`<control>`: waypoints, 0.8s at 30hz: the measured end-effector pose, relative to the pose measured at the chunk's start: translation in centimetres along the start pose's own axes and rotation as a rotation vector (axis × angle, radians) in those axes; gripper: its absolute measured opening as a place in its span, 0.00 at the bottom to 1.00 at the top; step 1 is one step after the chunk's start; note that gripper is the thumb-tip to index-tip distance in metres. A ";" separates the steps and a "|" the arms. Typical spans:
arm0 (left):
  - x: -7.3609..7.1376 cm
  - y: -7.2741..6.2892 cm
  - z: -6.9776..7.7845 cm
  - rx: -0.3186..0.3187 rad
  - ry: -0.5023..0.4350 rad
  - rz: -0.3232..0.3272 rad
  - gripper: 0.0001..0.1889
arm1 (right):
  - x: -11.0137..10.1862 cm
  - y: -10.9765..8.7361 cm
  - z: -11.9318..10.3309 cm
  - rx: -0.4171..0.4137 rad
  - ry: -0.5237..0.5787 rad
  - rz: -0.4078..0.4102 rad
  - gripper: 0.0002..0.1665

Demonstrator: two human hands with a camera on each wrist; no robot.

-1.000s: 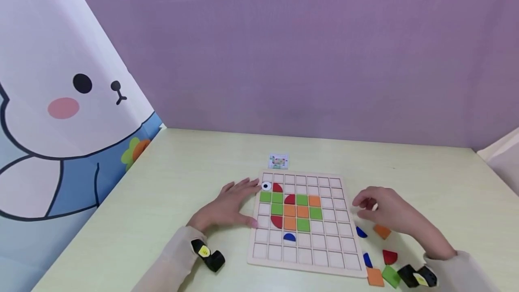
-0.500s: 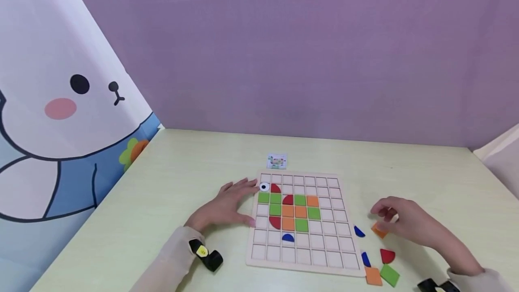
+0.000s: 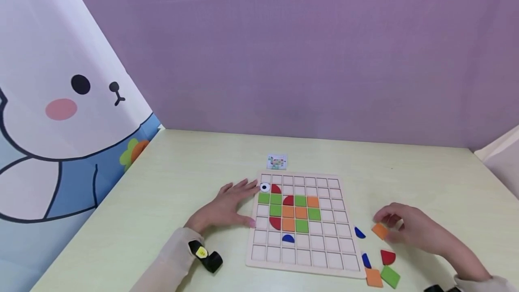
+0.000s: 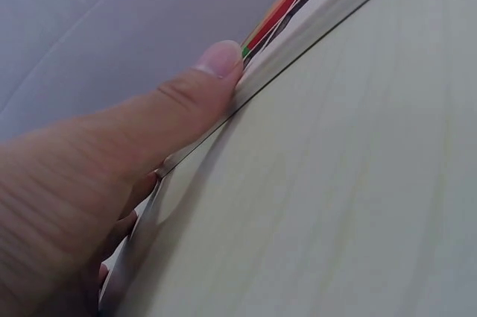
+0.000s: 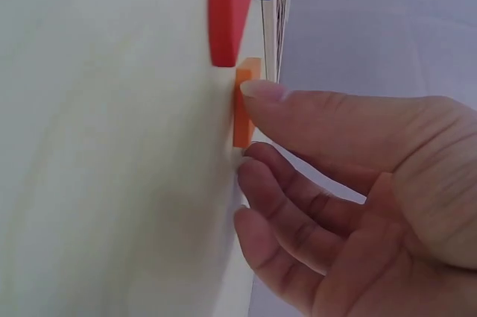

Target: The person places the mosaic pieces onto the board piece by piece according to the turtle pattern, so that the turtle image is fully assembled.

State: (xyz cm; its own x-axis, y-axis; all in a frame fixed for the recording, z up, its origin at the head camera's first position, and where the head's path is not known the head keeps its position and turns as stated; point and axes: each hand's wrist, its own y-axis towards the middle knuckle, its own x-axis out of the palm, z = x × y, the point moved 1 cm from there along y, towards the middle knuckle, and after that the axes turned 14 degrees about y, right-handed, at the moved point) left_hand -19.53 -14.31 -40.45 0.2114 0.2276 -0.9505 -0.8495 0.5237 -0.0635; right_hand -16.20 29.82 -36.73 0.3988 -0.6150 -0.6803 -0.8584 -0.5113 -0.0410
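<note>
My left hand lies at the left edge of a wooden grid board, fingers spread along the frame. In the left wrist view its thumb presses on the board's rim. My right hand is to the right of the board, with thumb and index finger around the edges of an orange square tile. In the right wrist view the thumb overlaps this orange tile, which is close to the tabletop; the other fingers curl below. Green, orange and red pieces and an eye disc sit in the grid.
Near the right hand lie a red quarter-round piece, a green square, another orange square and two blue pieces, one a blue piece by the board. A small picture card lies behind the board. A purple cloth hangs behind the table.
My right hand has moved right and toward me, away from the board's edge, and its thumb and index finger have come around the orange tile. The left hand stays at the board.
</note>
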 end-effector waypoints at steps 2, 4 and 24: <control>0.0 0.0 0.0 0.000 0.006 -0.002 0.50 | 0.1 0.0 0.0 0.019 0.004 -0.004 0.19; 0.0 0.0 -0.1 0.002 0.009 0.000 0.50 | 0.1 0.0 0.1 0.013 0.003 -0.003 0.18; 0.0 -0.1 0.0 0.017 0.030 0.009 0.49 | 1.1 1.3 -1.5 0.170 0.124 -0.074 0.16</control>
State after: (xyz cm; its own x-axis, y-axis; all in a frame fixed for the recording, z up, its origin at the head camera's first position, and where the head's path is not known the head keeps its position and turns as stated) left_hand -19.40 -14.38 -40.44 0.1888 0.2076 -0.9598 -0.8428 0.5359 -0.0499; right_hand -16.38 27.59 -36.40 0.4901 -0.6541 -0.5762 -0.8634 -0.4553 -0.2175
